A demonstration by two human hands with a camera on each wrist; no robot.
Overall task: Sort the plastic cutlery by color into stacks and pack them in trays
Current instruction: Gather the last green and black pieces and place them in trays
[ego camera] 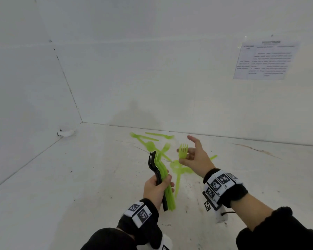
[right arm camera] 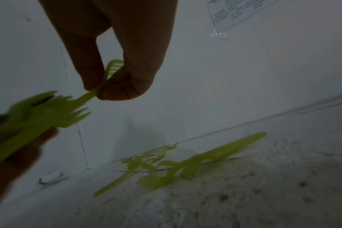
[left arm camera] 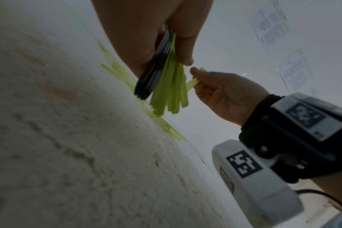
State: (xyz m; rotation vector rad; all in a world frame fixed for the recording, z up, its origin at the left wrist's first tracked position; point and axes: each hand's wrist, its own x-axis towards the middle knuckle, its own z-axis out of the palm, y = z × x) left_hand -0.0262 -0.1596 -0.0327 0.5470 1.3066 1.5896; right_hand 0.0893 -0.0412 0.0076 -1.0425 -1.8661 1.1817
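Head view: left hand (ego camera: 156,186) grips fork stack (ego camera: 163,179); right hand (ego camera: 195,156) pinches green fork (ego camera: 183,150); loose forks (ego camera: 152,141) on floor (ego camera: 79,177).

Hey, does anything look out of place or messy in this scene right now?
Yes. The bundle gripped by the left hand mixes black forks with green ones, though colours should be separate. Loose green cutlery lies scattered and criss-crossed on the surface, and no tray is visible.

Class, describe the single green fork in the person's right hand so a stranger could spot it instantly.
Start at the right hand, raised above the white floor. Its fingers pinch one green fork, tines up. Other green cutlery lies loose on the floor or sits bundled in the left hand.
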